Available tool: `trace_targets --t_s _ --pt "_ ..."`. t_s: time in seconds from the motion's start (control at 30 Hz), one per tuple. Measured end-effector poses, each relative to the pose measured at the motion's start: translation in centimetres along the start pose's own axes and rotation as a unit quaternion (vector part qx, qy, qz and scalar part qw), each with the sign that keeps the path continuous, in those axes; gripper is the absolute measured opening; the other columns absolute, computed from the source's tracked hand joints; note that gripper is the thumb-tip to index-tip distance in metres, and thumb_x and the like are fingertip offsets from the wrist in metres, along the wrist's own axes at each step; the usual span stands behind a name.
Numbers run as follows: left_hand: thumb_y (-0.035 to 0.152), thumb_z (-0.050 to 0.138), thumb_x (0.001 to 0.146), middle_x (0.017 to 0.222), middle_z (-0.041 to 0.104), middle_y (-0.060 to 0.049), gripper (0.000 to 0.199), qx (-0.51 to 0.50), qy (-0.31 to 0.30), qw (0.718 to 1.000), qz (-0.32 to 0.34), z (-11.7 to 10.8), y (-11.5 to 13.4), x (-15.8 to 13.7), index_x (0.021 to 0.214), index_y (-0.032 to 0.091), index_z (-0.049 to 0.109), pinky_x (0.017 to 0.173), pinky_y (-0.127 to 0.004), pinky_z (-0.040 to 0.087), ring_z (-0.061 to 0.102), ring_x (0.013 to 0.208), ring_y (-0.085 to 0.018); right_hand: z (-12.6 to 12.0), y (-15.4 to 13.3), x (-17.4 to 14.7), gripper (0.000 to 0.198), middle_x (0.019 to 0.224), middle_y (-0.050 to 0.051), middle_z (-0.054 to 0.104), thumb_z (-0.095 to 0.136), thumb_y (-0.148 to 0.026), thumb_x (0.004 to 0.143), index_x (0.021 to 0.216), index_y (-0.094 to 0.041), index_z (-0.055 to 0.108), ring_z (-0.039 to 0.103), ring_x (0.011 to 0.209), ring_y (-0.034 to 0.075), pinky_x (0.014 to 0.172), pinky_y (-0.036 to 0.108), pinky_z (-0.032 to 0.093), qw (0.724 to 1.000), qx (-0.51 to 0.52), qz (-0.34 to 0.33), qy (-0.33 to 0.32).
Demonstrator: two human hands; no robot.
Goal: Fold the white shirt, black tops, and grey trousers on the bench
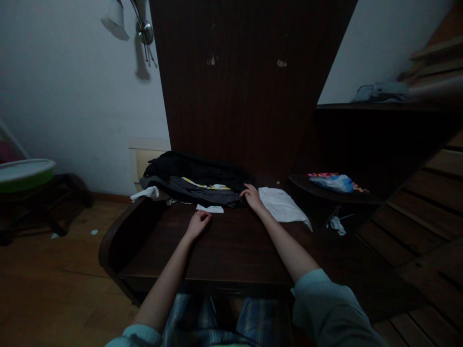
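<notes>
My left hand [198, 224] rests on the dark wooden top [231, 250], loosely bent with nothing seen in it. Just beyond its fingers lies a small white strip [210, 209], perhaps paper. My right hand [252, 197] is open, its fingers apart at the right end of a pile of dark clothes. The pile has a black garment [202, 166] at the back and a dark grey garment [195, 192] in front. A yellow and white edge [206, 185] shows between them. Right of my right hand lies a flat white cloth or bag [284, 205].
A dark upright panel [246, 96] stands behind the top. At right, a small shelf [325, 190] bears a blue-and-white packet [333, 183]. White cloth [150, 193] hangs over the left armrest-like edge [115, 236]. Far left, a green basin [27, 176] sits on a dark stool.
</notes>
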State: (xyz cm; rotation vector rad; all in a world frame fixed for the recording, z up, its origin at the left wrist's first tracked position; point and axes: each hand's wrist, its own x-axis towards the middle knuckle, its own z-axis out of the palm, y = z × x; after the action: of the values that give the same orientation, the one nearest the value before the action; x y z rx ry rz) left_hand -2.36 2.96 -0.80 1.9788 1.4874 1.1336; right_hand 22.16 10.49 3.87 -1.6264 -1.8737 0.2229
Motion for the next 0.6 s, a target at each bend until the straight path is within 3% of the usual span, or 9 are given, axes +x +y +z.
trace_targets --t_s 0.17,0.27,0.5,0.6 --pt "0.033 0.048 0.072 0.088 0.063 -0.004 0.021 -0.006 -0.003 1.0 -0.016 -0.1 0.1 -0.1 0.076 0.019 0.063 0.08 -0.032 0.044 0.058 0.085 -0.019 0.1 -0.7 -0.6 0.038 0.133 0.002 0.042 0.033 -0.013 0.08 0.106 -0.024 0.059 0.03 0.125 0.017 0.101 0.042 0.024 1.0 -0.014 0.027 0.0" --pt "0.033 0.048 0.072 0.087 0.063 -0.004 0.021 -0.015 0.0 1.0 -0.011 -0.1 0.1 -0.1 0.076 0.018 0.063 0.079 -0.031 0.044 0.058 0.084 -0.019 0.0 -1.2 -0.8 0.039 0.128 0.004 0.047 0.031 -0.015 0.082 0.112 -0.02 0.055 0.037 0.121 0.016 0.101 0.038 0.025 0.999 0.023 0.032 0.017" --pt "0.031 0.049 0.071 0.084 0.063 -0.004 0.02 -0.049 0.023 0.999 -0.005 0.1 -0.1 0.1 0.076 0.017 0.062 0.079 -0.031 0.044 0.058 0.083 -0.018 -0.5 -3.0 -2.0 0.032 0.101 0.006 0.064 0.036 -0.016 0.075 0.092 -0.017 0.063 0.056 0.096 0.017 0.088 0.029 0.039 0.989 0.143 0.017 0.042" --pt "0.033 0.048 0.073 0.09 0.064 -0.005 0.023 -0.076 0.056 0.995 -0.034 -0.1 0.0 0.0 0.083 0.017 0.06 0.083 -0.032 0.043 0.058 0.088 -0.019 0.1 -4.5 -3.6 0.028 0.088 0.004 0.065 0.038 -0.011 0.067 0.079 -0.017 0.063 0.057 0.088 0.017 0.082 0.029 0.041 0.973 0.232 -0.001 -0.004"
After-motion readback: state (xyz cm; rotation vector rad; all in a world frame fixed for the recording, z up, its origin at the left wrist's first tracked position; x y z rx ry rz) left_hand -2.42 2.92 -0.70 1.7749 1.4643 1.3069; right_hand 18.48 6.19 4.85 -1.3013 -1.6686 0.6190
